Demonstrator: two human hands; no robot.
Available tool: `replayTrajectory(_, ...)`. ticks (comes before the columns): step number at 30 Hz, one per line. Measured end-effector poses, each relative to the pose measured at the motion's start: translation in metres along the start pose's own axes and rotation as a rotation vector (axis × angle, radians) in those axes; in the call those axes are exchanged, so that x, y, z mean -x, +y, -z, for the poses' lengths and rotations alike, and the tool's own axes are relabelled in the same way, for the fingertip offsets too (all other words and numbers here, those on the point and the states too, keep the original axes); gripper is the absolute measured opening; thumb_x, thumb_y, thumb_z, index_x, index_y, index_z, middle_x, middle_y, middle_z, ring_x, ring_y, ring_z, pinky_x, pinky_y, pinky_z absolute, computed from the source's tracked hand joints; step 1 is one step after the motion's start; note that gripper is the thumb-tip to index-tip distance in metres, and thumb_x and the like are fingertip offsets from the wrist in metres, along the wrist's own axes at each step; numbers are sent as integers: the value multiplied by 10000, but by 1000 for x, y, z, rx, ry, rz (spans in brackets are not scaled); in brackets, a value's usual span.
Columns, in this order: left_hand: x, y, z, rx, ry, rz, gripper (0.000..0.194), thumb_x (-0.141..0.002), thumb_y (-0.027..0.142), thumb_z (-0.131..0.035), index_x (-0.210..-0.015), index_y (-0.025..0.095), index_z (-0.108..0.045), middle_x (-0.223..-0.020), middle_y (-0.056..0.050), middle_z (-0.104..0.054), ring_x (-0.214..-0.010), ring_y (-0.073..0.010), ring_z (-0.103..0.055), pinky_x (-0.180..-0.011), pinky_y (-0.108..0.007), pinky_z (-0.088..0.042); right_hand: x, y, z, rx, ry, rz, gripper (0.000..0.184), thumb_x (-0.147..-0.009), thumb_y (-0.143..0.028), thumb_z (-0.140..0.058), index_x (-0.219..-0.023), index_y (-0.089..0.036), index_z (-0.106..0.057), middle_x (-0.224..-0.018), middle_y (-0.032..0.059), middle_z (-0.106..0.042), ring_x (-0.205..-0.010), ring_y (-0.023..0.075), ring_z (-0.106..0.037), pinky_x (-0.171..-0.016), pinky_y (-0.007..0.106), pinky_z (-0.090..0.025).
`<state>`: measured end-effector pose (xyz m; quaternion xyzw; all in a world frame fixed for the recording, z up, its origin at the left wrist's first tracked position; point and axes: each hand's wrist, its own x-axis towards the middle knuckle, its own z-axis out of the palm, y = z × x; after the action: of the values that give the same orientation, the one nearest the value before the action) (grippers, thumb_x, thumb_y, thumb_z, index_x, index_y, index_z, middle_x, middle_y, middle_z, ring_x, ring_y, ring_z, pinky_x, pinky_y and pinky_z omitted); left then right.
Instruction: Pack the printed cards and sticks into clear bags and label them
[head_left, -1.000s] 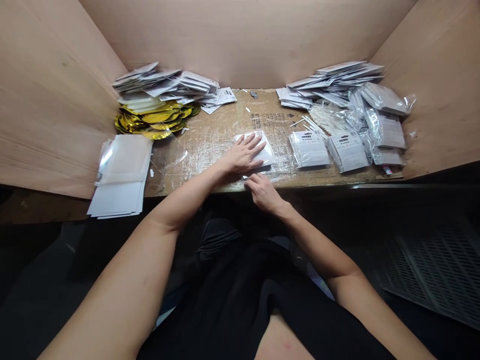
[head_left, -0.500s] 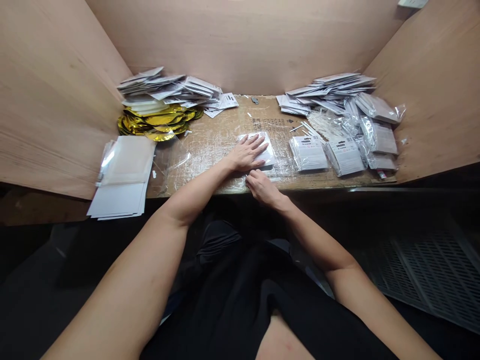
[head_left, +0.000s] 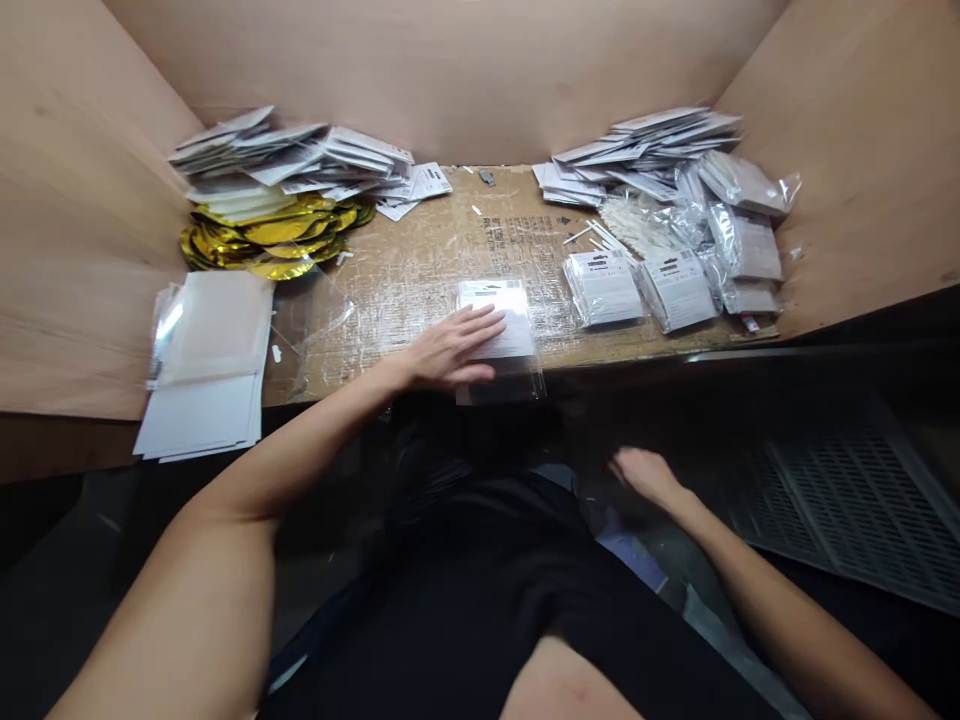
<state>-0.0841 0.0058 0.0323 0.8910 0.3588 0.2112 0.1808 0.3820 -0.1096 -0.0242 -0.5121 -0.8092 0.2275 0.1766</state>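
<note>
My left hand (head_left: 450, 350) lies flat with fingers stretched out on a clear plastic packet holding a white card (head_left: 501, 322) at the front edge of the cardboard-covered table (head_left: 420, 270). The packet's open flap overhangs the edge toward me. My right hand (head_left: 643, 474) is off the table, down by my lap on the right, blurred, fingers loosely curled; nothing shows in it.
Gold foil discs (head_left: 262, 232) lie under a heap of white cards (head_left: 292, 165) at the back left. White sheets and clear bags (head_left: 206, 360) sit at the left. Filled packets (head_left: 604, 288) and more cards (head_left: 652, 150) crowd the right. Plywood walls enclose three sides.
My right hand left the packet's front edge and dropped down to the right of my lap. The packet slid nearer the table edge under my left hand.
</note>
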Motion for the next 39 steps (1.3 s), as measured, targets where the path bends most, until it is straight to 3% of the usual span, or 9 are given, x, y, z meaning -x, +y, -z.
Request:
replayTrajectory(3,47,15,-3,-27,-25,-33,963,-900,606,-807,-1724,287,-424,-1801,-110,-376,-1706,-397,-243,-1412,-588,-153,-33,1,8,154,43,74,270,-1043,-384,-640,-914,-218,-809,-1001,202,-792,-977,364,-779,-818,479,-635)
replayTrajectory(6,76,22,-15,-145,-6,28,683,-1034,375,-670,-1690,337,-484,-1749,-80,-478,-1688,-354,-318,-1410,-574,-221,-95,-20,1,266,90,337,259,-1052,-324,-657,-1256,-278,-810,-1431,188,-740,-1362,392,-678,-1144,589,-510)
replayTrajectory(10,76,23,-37,-275,98,35,495,-1100,303,-558,-1592,286,-606,-1564,-116,-672,-1518,-306,-586,-1309,-509,-459,-165,-52,-21,159,52,712,298,-1070,-303,-666,-1343,-365,-769,-1455,65,-756,-1414,295,-664,-1202,532,-471)
replayTrajectory(14,63,25,-46,-275,251,-48,351,-1121,333,-555,-1402,211,-725,-1345,-137,-785,-1267,-272,-739,-1128,-473,-612,-189,-66,-39,39,165,873,191,-1095,-299,-640,-1193,-270,-800,-1254,73,-839,-1221,255,-773,-1051,448,-546)
replayTrajectory(21,30,35,-41,-66,619,489,413,-1119,413,-506,-879,207,-773,-986,-95,-746,-889,-201,-716,-848,-333,-594,-197,-111,-53,-67,420,213,461,-1141,-466,-480,-874,-222,-766,-961,93,-712,-811,211,-671,-741,338,-497)
replayTrajectory(28,1,25,-35,58,721,935,325,-916,364,-755,-681,229,-576,-848,-51,-637,-804,-216,-649,-870,-370,-543,-228,-161,-49,130,208,-228,336,-1132,-377,-459,-1091,-161,-714,-1048,166,-715,-899,275,-676,-817,357,-475)
replayTrajectory(32,-5,17,-24,407,696,1053,251,-874,342,-819,-841,216,-604,-720,10,-628,-660,-177,-640,-755,-340,-519,-246,-167,-38,136,103,-370,422,-1128,-425,-454,-1341,-105,-628,-1100,240,-771,-1024,362,-743,-911,433,-528)
replayTrajectory(36,3,17,-8,1049,564,997,490,-701,465,-983,-745,183,-585,-645,45,-512,-540,-103,-529,-588,-274,-436,-256,-166,-24,-170,-52,-406,603,-1089,-664,-440,-1067,-158,-767,-1044,206,-806,-1069,386,-764,-950,470,-575)
replayTrajectory(39,21,24,0,1242,424,804,621,-623,638,-1000,-702,169,-600,-633,49,-477,-541,-81,-472,-557,-257,-384,-246,-164,-18,-508,-22,-280,655,-995,-803,-504,-960,-217,-793,-931,139,-818,-1025,374,-771,-904,453,-622)
